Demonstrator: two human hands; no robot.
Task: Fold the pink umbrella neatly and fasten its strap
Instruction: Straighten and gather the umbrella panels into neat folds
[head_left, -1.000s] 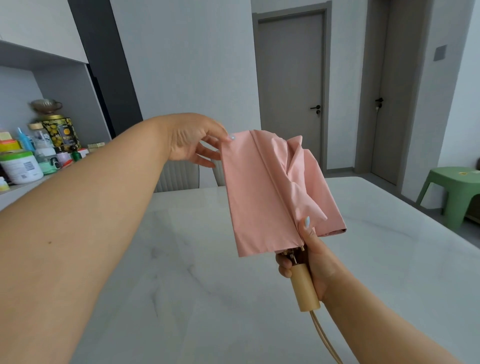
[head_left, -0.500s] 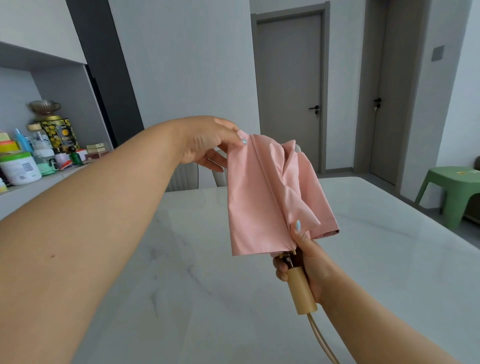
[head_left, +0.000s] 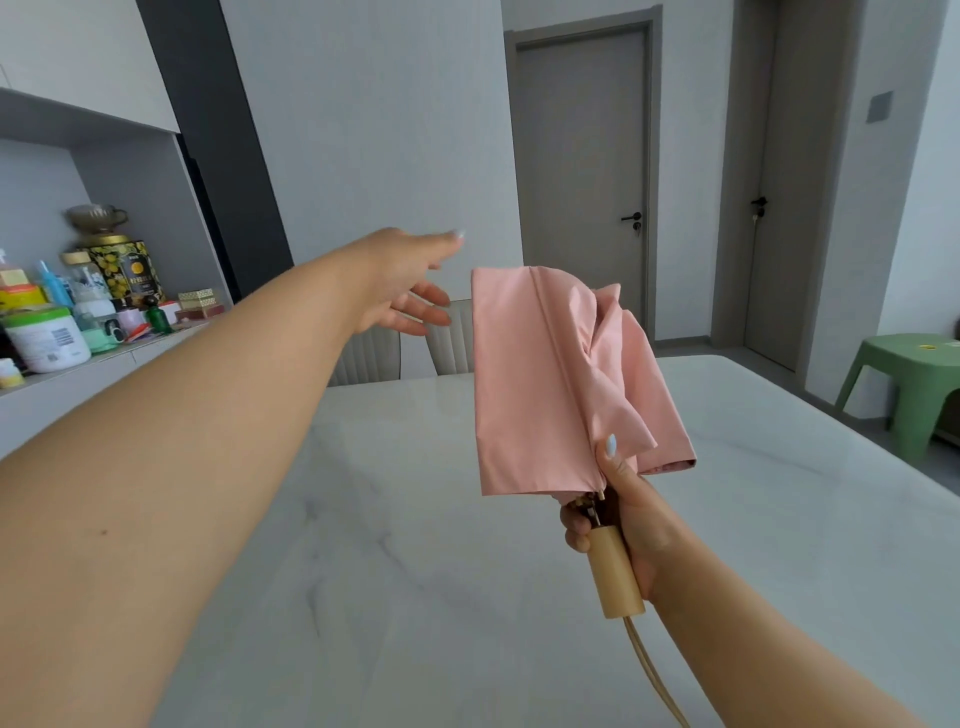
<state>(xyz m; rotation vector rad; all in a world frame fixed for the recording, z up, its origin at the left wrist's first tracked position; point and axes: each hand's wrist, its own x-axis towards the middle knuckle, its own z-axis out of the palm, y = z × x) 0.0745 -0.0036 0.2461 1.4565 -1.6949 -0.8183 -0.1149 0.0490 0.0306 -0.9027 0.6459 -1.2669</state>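
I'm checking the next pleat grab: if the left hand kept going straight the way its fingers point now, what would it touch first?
Probably the pink umbrella canopy. The left hand is open, fingers aimed right at the canopy's near edge, with only a small gap showing. Depth is unclear, so it might pass just behind the fabric.

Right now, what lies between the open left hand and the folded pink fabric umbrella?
Nothing held: in the head view the left hand is apart from the pink fabric umbrella. Through the gap only a pale ribbed chair back shows, behind.

Pink umbrella (head_left: 540, 379), pale wooden handle (head_left: 615, 571), grey-veined white table (head_left: 415, 597), green stool (head_left: 914, 384).
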